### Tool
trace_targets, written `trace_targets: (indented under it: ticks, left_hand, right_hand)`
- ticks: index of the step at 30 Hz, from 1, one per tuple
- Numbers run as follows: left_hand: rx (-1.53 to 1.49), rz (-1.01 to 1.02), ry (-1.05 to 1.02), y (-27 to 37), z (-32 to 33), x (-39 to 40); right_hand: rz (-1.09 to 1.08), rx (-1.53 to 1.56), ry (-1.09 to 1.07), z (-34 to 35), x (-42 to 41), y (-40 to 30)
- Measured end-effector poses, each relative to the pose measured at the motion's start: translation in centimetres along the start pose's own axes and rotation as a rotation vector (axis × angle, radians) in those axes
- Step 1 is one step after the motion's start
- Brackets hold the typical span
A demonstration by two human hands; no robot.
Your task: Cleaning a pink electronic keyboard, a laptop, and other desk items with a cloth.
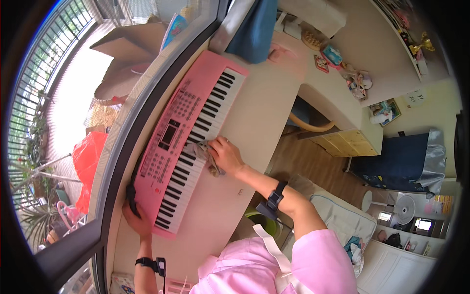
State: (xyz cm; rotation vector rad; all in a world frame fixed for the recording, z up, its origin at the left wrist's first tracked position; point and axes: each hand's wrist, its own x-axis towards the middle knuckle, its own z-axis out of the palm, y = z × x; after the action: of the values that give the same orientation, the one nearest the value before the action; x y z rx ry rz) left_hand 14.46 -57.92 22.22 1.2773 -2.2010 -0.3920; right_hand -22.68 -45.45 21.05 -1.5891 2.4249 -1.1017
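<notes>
A pink electronic keyboard [180,117] lies aslant on a pale desk by the window, with its black and white keys facing me. In my right hand [227,156] is a crumpled, greyish patterned cloth [210,161], pressed on the keys around the middle of the keyboard. My left hand [138,220] is at the keyboard's near-left end, its fingers around a dark cord or strap [131,194] that runs along the rear edge. Part of the left fingers is hidden behind the keyboard's corner. Both wrists carry black straps with small devices.
The window frame [121,158] borders the keyboard's rear. A blue curtain [253,33] hangs at the desk's far end. Tissues [332,55] and small items line the wall side. A curved wooden chair back [312,125] and a green bin [266,222] stand beside the desk.
</notes>
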Motion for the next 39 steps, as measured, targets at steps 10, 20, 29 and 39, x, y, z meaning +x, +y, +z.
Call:
trace_targets:
  ticks: [10, 20, 29, 39]
  left_hand:
    - [0.003, -0.055, -0.058, 1.0, -0.3, 0.4]
    - [0.009, -0.061, -0.087, 0.9, 0.0, 0.8]
    - [0.059, -0.024, -0.066, 0.5, 0.0, 0.9]
    - [0.154, -0.030, -0.046, 0.4, -0.5, 0.9]
  right_hand:
    - [0.434, 0.333, 0.084, -6.5, 17.6, 15.2]
    - [-0.182, -0.364, 0.092, -1.9, 25.9, 16.0]
    - [0.394, -0.634, -0.160, -4.8, 24.4, 21.8]
    - [0.025, -0.383, 0.271, 4.4, 27.1, 10.1]
